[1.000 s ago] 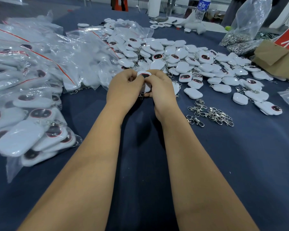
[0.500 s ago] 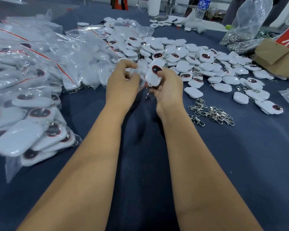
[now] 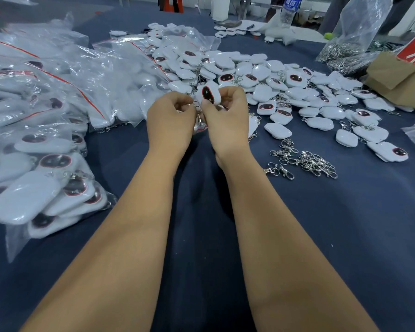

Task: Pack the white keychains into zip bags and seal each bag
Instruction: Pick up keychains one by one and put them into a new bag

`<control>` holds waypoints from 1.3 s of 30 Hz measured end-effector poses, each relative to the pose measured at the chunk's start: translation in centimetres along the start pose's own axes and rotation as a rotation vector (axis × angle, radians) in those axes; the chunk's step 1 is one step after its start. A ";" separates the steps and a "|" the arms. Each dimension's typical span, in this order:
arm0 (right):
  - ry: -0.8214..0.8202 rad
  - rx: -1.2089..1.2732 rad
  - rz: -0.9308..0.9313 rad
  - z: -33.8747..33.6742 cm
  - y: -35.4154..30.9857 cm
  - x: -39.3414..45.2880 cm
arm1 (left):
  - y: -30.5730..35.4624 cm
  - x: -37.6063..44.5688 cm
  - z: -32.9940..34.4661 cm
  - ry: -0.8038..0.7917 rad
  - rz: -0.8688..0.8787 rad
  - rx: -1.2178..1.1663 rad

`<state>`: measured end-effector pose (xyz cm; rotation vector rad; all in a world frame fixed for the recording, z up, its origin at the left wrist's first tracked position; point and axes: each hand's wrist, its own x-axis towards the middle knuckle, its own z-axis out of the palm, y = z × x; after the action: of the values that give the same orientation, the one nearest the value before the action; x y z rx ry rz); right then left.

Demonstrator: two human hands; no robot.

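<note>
My right hand [image 3: 228,116] grips a white keychain [image 3: 210,94] with a dark oval face, held upright above the blue cloth. Its metal clasp [image 3: 198,116] hangs down between my hands. My left hand [image 3: 170,116] is curled beside it and pinches at the ring end of that clasp; whether a zip bag is in its fingers I cannot tell. A heap of loose white keychains [image 3: 261,77] lies just beyond my hands. Filled zip bags [image 3: 46,130] with red seal strips are stacked at the left.
Loose metal clasps [image 3: 307,161] lie right of my right wrist. A big clear bag of metal parts [image 3: 355,32] and a cardboard box [image 3: 398,80] stand at the far right, a water bottle [image 3: 290,8] at the back. Blue cloth [image 3: 345,236] covers the table.
The keychain has turned from tilted to upright in my right hand. My left hand has closed in from a little further left, and both hands now meet at the clasp.
</note>
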<state>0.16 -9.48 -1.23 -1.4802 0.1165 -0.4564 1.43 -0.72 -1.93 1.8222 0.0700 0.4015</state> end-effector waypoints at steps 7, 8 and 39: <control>-0.016 -0.094 -0.113 0.0 -0.1 -0.5 | 0.3 -0.1 0.0 0.050 0.047 0.033; -0.013 -0.134 -0.123 0.0 0.0 -0.5 | 0.3 -0.1 -0.1 0.061 0.039 0.024; 0.139 -1.001 0.127 -1.9 -0.5 0.1 | -0.3 -0.1 0.1 -0.011 0.227 0.469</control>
<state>-0.54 -11.25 -0.89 -2.3958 0.6138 -0.4102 1.40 -0.73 -2.25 2.3051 -0.0562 0.5696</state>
